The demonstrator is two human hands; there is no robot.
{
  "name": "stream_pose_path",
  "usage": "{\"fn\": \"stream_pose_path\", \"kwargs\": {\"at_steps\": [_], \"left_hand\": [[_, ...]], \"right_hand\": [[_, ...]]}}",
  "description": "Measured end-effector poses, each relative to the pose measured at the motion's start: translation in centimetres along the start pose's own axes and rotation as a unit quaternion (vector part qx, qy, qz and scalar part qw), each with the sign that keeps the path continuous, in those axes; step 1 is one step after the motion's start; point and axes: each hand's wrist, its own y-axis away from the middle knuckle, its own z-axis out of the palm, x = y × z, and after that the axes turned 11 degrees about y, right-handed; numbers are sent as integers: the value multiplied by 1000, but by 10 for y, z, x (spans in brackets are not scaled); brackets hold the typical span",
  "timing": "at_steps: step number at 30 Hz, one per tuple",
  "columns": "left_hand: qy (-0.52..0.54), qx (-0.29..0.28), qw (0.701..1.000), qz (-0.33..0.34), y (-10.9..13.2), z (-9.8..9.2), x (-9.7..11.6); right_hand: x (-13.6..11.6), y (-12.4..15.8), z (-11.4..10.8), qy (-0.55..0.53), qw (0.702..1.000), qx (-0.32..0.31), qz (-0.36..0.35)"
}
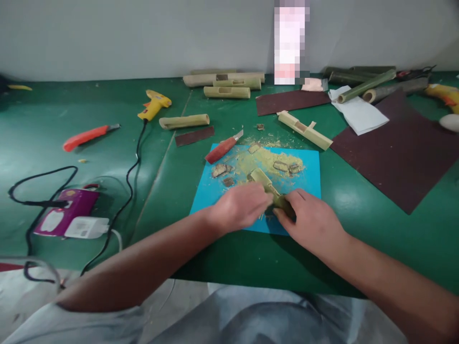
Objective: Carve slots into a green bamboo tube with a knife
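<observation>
A short bamboo tube (261, 177) with a cut-out notch lies at a slant over the blue sheet (311, 181). My right hand (311, 217) wraps round its near end, thumb below and fingers on top. Closed and slightly blurred, my left hand (244, 204) presses against the tube at the notch; whatever its fingers pinch is hidden. Pale bamboo dust (247, 160) covers much of the sheet. Around the tube lie small worn scraps, among them a folded one (221, 170) and a dark one (281, 166). A red-handled knife (223, 148) rests on the sheet's far left corner.
A notched bamboo piece (304, 130) and brown sandpaper sheets (398, 148) lie right. More bamboo tubes (227, 92) line the wall. Left are a yellow glue gun (154, 105), its black cord (131, 186), an orange cutter (88, 137) and a purple power strip (81, 203).
</observation>
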Motion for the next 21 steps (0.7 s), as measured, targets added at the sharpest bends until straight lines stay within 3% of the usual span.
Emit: {"fn": "stream_pose_path", "kwargs": {"at_steps": [3, 7, 11, 15, 21], "left_hand": [[-19, 50, 999, 4, 1, 1, -1], [-14, 39, 997, 68, 0, 2, -1], [-12, 76, 996, 39, 0, 0, -5], [14, 62, 995, 70, 2, -1, -8], [36, 52, 996, 64, 1, 3, -2]], "right_hand": [[-1, 0, -1, 6, 1000, 1, 4], [-3, -1, -2, 6, 1000, -3, 3], [-4, 0, -1, 10, 1000, -15, 8], [-4, 0, 2, 20, 1000, -17, 4], [-3, 1, 4, 47, 999, 7, -4]]}}
